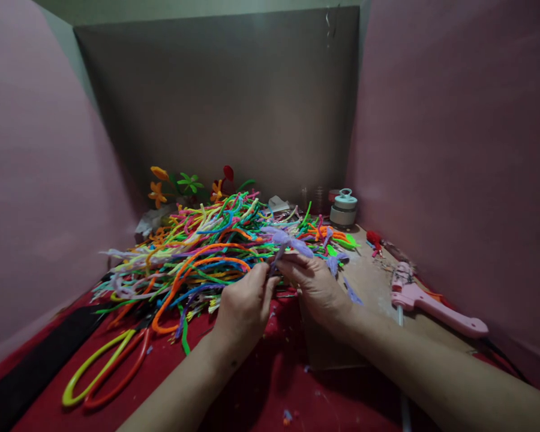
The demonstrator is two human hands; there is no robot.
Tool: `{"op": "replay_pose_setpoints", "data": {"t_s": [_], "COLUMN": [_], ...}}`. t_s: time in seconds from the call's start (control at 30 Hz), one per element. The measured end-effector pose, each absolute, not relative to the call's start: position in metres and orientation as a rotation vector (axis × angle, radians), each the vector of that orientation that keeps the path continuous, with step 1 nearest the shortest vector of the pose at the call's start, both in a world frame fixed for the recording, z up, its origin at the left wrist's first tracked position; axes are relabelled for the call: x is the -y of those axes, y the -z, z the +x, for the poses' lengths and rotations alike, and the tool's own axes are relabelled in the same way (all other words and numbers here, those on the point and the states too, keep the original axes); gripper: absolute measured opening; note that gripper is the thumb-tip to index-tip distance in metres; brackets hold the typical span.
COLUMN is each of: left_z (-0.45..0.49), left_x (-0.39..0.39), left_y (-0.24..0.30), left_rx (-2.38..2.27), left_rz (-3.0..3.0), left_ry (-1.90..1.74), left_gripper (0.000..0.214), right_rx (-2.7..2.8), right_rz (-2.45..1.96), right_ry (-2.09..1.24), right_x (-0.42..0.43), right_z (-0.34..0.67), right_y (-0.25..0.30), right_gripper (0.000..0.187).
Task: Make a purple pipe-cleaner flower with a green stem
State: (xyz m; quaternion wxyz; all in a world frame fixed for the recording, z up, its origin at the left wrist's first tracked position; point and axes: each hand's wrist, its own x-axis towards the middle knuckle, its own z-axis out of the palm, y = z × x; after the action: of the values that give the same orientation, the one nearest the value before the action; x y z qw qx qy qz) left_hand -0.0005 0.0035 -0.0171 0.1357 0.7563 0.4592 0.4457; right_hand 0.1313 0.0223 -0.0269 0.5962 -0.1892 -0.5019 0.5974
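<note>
Both hands meet in the middle of the view around a purple pipe-cleaner flower (290, 241). My left hand (245, 300) is closed on its lower stem, fingertips pinched together. My right hand (317, 285) pinches the same piece just under its fuzzy petals, close against the left fingertips. The petals stick out above the fingers, and part of the stem is hidden by them. Just behind the hands lies a large heap of coloured pipe cleaners (207, 258). More purple fuzzy pieces (335, 261) lie right of my right hand.
Scissors (105, 375) with yellow and red handles lie at left, beside a black strip (49, 354). A pink glue gun (436, 306) rests at right on a cardboard sheet (369, 276). Finished-looking flowers (175, 183) and a lidded jar (344, 210) stand behind. Pink walls flank both sides.
</note>
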Motion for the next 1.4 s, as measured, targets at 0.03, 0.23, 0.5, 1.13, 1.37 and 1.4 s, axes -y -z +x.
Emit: {"op": "replay_pose_setpoints", "data": {"t_s": [0.03,0.23,0.5,1.13,1.37,1.4], "left_z": [-0.002,-0.002,0.003,-0.002,0.002,0.002], "left_x": [-0.004,-0.002,-0.002,-0.003,-0.002,-0.002], "left_y": [0.019,0.011,0.002,0.016,0.007,0.005], "left_rx": [-1.351,-1.303,-1.027,-1.255,-1.134,-1.085], "left_rz": [2.29,1.953,1.347,2.102,1.473,1.418], "left_ry": [-1.301,-1.255,-1.151,-1.332,-1.16,-1.133], "left_gripper": [0.012,0.016,0.021,0.013,0.026,0.027], "right_rx": [1.198,1.309,1.31,1.174,1.245,1.238], "right_rz": [-0.449,-0.494,-0.553,-0.51,-0.519,-0.528], "right_ry": [-1.358,-1.327,-1.398,-1.449,-1.511,-1.525], "right_x": [-0.021,-0.02,-0.025,-0.025,-0.026,-0.026], "right_z": [0.132,0.135,0.141,0.137,0.139,0.139], "right_y": [0.025,0.02,0.018,0.023,0.019,0.018], "right_gripper": [0.019,0.02,0.017,0.012,0.028,0.029]}}
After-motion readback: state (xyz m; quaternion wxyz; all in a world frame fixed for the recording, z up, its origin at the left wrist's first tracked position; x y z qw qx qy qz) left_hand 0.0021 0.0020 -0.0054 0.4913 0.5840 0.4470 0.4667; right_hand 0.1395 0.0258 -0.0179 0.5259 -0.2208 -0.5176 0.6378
